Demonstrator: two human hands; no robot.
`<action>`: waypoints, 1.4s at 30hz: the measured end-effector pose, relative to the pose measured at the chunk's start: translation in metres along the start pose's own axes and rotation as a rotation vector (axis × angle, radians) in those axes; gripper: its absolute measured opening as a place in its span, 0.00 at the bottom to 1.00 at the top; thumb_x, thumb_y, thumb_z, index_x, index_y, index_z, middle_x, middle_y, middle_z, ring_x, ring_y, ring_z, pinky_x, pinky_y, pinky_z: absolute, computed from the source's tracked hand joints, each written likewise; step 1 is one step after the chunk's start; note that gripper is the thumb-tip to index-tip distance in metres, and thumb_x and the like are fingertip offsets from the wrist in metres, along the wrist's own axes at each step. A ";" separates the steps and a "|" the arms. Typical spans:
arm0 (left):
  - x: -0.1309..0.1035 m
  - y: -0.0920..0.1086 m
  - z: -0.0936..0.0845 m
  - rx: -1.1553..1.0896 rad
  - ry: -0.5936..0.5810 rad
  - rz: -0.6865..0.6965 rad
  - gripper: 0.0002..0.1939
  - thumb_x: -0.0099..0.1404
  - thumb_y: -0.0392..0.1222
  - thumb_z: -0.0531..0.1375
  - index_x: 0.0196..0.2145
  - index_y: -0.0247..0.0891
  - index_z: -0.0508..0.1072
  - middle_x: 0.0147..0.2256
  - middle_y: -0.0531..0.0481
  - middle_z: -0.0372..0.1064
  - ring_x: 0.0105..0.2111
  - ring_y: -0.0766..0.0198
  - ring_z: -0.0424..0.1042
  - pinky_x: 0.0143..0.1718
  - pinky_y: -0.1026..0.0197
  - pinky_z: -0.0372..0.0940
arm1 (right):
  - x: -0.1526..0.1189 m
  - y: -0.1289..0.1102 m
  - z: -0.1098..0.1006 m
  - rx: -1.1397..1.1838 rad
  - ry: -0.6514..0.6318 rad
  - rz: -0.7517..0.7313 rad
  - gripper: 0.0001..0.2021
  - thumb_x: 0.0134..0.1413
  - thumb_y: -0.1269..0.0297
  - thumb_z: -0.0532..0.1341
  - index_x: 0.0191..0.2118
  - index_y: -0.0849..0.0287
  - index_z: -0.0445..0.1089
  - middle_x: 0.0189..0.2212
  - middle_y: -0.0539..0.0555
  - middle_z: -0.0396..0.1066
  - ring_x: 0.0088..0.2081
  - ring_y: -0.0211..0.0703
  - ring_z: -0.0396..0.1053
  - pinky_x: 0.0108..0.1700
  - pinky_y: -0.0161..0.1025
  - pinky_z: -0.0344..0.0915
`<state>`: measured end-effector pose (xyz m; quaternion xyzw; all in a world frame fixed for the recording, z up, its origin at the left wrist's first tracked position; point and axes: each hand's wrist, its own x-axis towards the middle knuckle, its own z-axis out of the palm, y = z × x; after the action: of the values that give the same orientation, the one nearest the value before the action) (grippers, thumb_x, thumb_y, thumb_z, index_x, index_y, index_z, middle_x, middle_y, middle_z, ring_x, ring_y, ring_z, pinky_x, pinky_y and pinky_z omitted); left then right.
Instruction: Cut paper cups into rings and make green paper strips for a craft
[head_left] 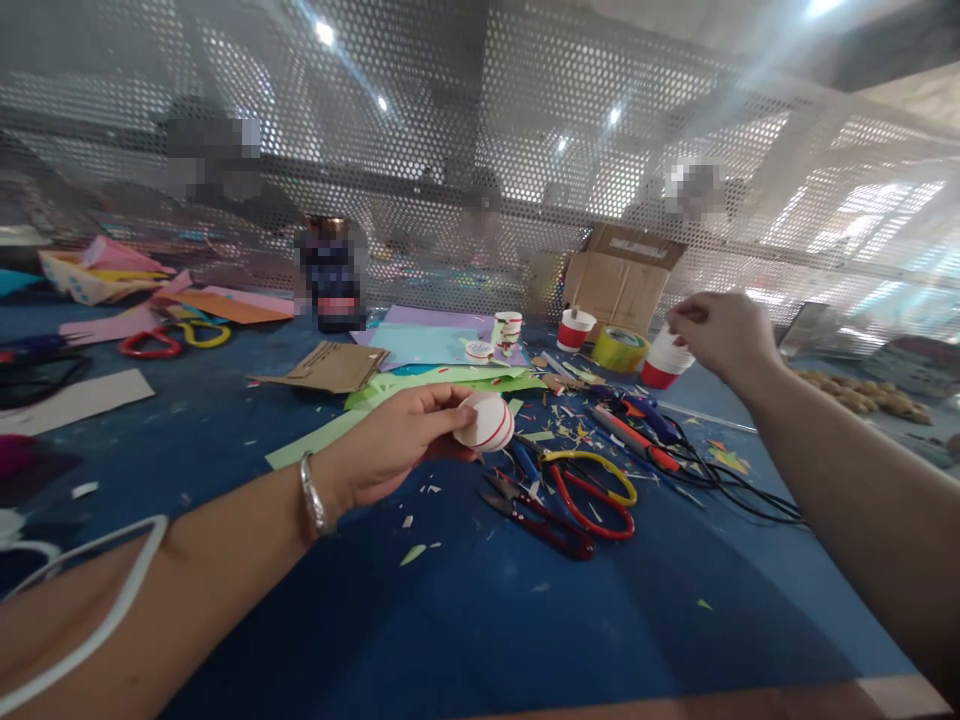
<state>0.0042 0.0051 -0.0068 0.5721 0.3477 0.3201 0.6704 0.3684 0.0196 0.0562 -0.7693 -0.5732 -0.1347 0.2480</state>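
Note:
Near the middle of the view, my left hand [397,440] is closed on a small round white piece with red lines [486,421], thumb on top. My right hand [716,335] is raised at the right, beside a stack of white and red paper cups [666,358]. Its fingers are bent together near the stack's top edge; whether they pinch anything is too small to tell. Below the white piece lie dark-bladed snips [540,520] and scissors with red and yellow handles [596,495].
On the blue table [450,620] are a yellow tape roll [620,350], a red cup [575,330], cardboard [330,367], colored paper, scraps and a glue gun [649,412] with black cable. A perforated screen [465,130] stands behind, people beyond it.

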 end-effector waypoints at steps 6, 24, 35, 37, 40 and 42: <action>-0.002 0.000 0.003 -0.057 0.027 -0.037 0.06 0.65 0.38 0.64 0.41 0.37 0.77 0.43 0.46 0.76 0.40 0.64 0.74 0.38 0.64 0.70 | -0.083 -0.084 0.003 0.644 -0.390 -0.219 0.14 0.64 0.53 0.59 0.36 0.59 0.74 0.30 0.53 0.78 0.28 0.39 0.75 0.32 0.36 0.72; -0.008 0.001 0.012 -0.001 -0.051 -0.112 0.10 0.62 0.40 0.68 0.41 0.34 0.78 0.36 0.47 0.76 0.31 0.66 0.74 0.29 0.67 0.71 | -0.135 -0.112 0.022 1.127 -0.722 -0.097 0.10 0.60 0.56 0.65 0.40 0.58 0.73 0.32 0.50 0.75 0.28 0.35 0.71 0.27 0.32 0.69; -0.015 -0.001 0.014 0.043 -0.027 0.163 0.15 0.62 0.45 0.69 0.45 0.37 0.79 0.42 0.47 0.79 0.42 0.62 0.76 0.44 0.63 0.71 | -0.135 -0.108 0.017 1.286 -0.635 -0.049 0.17 0.54 0.56 0.71 0.44 0.60 0.73 0.32 0.50 0.75 0.28 0.34 0.72 0.27 0.30 0.69; -0.015 0.000 0.013 0.046 -0.046 0.157 0.15 0.61 0.45 0.70 0.44 0.37 0.80 0.42 0.47 0.79 0.42 0.62 0.76 0.45 0.63 0.70 | -0.135 -0.107 0.016 1.283 -0.634 -0.073 0.17 0.54 0.55 0.70 0.45 0.59 0.73 0.33 0.50 0.75 0.29 0.35 0.72 0.28 0.31 0.69; -0.015 0.001 0.012 0.138 -0.037 0.219 0.17 0.60 0.45 0.71 0.46 0.38 0.79 0.43 0.47 0.80 0.43 0.61 0.77 0.47 0.61 0.70 | -0.135 -0.105 0.015 1.245 -0.602 -0.134 0.16 0.55 0.55 0.69 0.45 0.58 0.73 0.35 0.51 0.76 0.30 0.36 0.73 0.29 0.33 0.70; -0.015 0.001 0.011 0.254 0.003 0.295 0.18 0.60 0.48 0.70 0.47 0.40 0.78 0.44 0.48 0.80 0.42 0.60 0.78 0.46 0.60 0.71 | -0.134 -0.104 0.014 1.163 -0.535 -0.184 0.15 0.57 0.55 0.68 0.45 0.58 0.74 0.36 0.52 0.77 0.31 0.38 0.73 0.31 0.34 0.71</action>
<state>0.0044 -0.0132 -0.0028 0.6962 0.2987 0.3694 0.5382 0.2280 -0.0596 0.0020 -0.4641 -0.6581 0.3737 0.4603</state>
